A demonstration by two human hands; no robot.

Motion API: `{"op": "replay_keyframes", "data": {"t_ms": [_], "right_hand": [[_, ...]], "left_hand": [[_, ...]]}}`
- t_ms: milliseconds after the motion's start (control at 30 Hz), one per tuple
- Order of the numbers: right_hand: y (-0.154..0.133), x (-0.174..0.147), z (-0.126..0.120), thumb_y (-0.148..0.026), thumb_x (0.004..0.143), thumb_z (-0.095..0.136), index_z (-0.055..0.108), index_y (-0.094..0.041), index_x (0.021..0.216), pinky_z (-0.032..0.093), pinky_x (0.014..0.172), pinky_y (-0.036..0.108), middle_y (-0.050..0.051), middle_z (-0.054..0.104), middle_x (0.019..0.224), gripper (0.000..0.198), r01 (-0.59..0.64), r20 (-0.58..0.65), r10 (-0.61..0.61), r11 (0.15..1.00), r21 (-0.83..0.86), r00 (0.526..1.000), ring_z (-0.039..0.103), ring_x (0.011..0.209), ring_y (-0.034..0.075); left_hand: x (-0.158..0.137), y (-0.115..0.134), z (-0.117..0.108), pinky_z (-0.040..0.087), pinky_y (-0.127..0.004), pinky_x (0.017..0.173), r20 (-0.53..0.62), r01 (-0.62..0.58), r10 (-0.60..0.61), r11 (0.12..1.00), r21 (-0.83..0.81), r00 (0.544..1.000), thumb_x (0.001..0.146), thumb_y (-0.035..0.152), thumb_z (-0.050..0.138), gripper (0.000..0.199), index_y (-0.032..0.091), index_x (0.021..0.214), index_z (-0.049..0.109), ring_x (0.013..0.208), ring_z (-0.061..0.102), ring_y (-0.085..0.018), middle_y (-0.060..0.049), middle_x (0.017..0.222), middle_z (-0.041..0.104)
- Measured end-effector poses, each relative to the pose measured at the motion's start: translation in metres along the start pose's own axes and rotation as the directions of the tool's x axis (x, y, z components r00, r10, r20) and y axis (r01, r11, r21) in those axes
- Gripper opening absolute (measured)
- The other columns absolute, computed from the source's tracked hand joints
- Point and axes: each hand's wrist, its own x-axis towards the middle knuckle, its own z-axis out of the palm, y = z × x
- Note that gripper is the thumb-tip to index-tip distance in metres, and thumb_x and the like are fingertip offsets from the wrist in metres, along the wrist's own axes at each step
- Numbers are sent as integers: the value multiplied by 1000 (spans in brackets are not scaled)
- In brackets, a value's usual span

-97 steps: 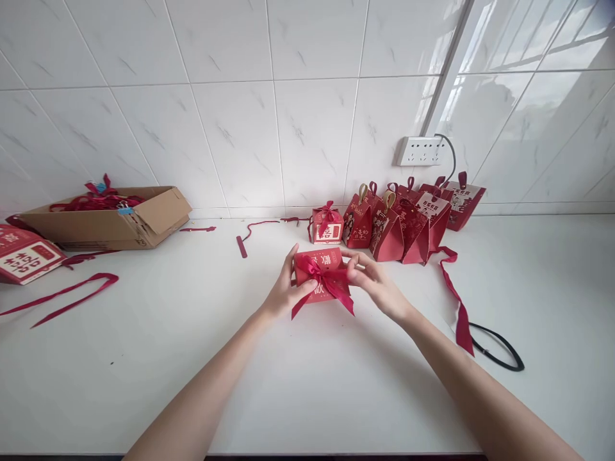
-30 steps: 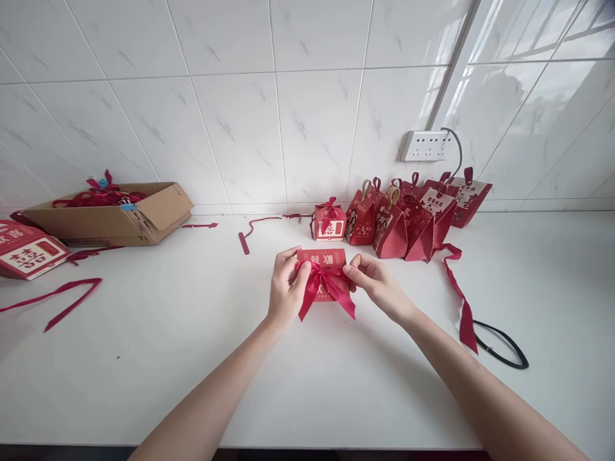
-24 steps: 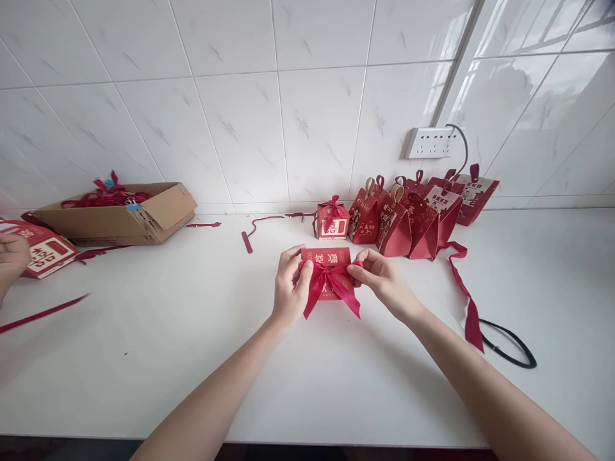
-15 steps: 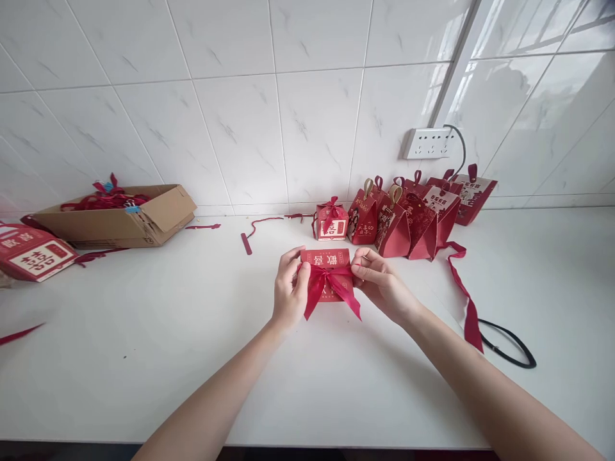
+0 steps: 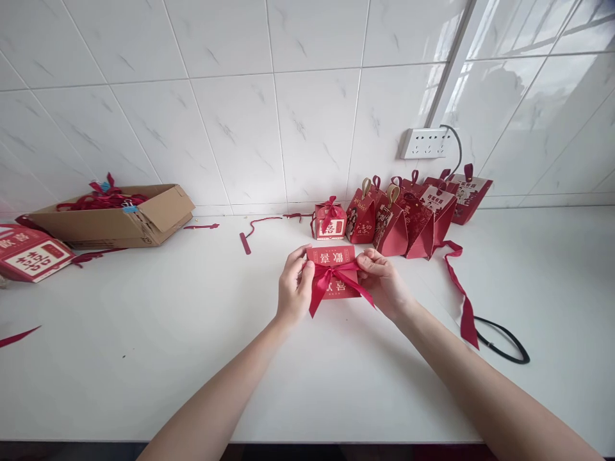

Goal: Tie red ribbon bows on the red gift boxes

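A red gift box (image 5: pixel 331 255) with pale printed characters is between my hands in the middle of the view. Across its top runs a crimson satin ribbon (image 5: pixel 319 293) tied in a bow, its two tails hanging toward me. My left hand (image 5: pixel 295 282) is closed around the box's left side, thumb on the ribbon's left loop. At the right edge, my right hand (image 5: pixel 384 279) pinches the bow's right loop between thumb and fingertips. The box's underside and my lower fingers are hidden.
Behind stand a small bow-tied box (image 5: pixel 331 228) and several red gift bags (image 5: pixel 394 230). At left are a cardboard box (image 5: pixel 110 227) of ribbons and a larger red box (image 5: pixel 36 253). A loose ribbon (image 5: pixel 464 301) and black cord loop (image 5: pixel 504 339) lie at right.
The right ribbon tail has swung outward to the right, and more of the printing below the bow shows. Both hands still hold the box and bow.
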Motion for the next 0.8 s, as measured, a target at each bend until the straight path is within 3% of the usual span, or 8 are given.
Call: {"op": "replay_keyframes", "data": {"t_ms": [133, 233, 333, 433, 567, 667, 800], "right_hand": [[-4, -1, -4, -35, 68, 74, 48, -20, 69, 30, 52, 25, -5, 47, 62, 30, 150, 108, -121, 935, -321, 987, 40, 54, 9], [-5, -3, -2, -40, 73, 70, 51, -20, 72, 32, 53, 25, -4, 48, 65, 28, 215, 146, -169, 882, -419, 975, 43, 58, 10], [-5, -3, 0, -41, 73, 69, 52, -20, 77, 35, 55, 25, -3, 51, 69, 28, 210, 127, -173, 893, -397, 977, 44, 60, 10], [-5, -2, -1, -40, 71, 71, 52, -21, 77, 37, 58, 26, -3, 51, 70, 27, 129, 105, -101, 943, -308, 989, 45, 60, 10], [-7, 0, -3, -34, 68, 72, 53, -20, 73, 36, 60, 26, -4, 49, 68, 24, 22, 97, -3, 982, -189, 995, 44, 59, 10], [-7, 0, -5, -31, 68, 71, 55, -20, 70, 35, 59, 25, -5, 48, 66, 20, 35, 121, -15, 986, -164, 993, 43, 58, 9], [-5, 1, -6, -29, 69, 69, 56, -20, 72, 36, 61, 26, -4, 50, 67, 17, 37, 140, -8, 978, -205, 990, 44, 59, 10]], "left_hand": [[3, 2, -8, 52, -28, 79, 49, 9, -8, 999, -34, 999, 89, 35, 46, 26, 18, 77, 59, 108, 58, -20, -8, 127, 56], [4, 1, -12, 52, -28, 79, 46, 3, -1, 1000, -29, 999, 89, 34, 45, 23, 18, 81, 59, 109, 58, -20, -9, 126, 56], [4, -2, -12, 50, -29, 82, 59, -78, 75, 996, 46, 995, 90, 33, 45, 22, 18, 77, 56, 109, 57, -19, -9, 124, 56], [4, -5, -11, 49, -30, 82, 84, -128, 121, 989, 79, 989, 89, 32, 45, 24, 18, 71, 51, 107, 57, -20, -10, 122, 56], [4, -3, -10, 51, -29, 79, 66, -44, 45, 999, -12, 997, 88, 32, 47, 24, 18, 71, 53, 107, 58, -20, -10, 122, 56], [4, -1, -9, 50, -29, 84, 45, 18, -15, 998, -68, 999, 88, 33, 46, 25, 18, 72, 57, 111, 56, -20, -8, 124, 56], [4, -1, -9, 49, -31, 87, 57, -12, 14, 999, -36, 998, 90, 36, 43, 28, 18, 75, 58, 108, 57, -20, -8, 122, 55]]}}
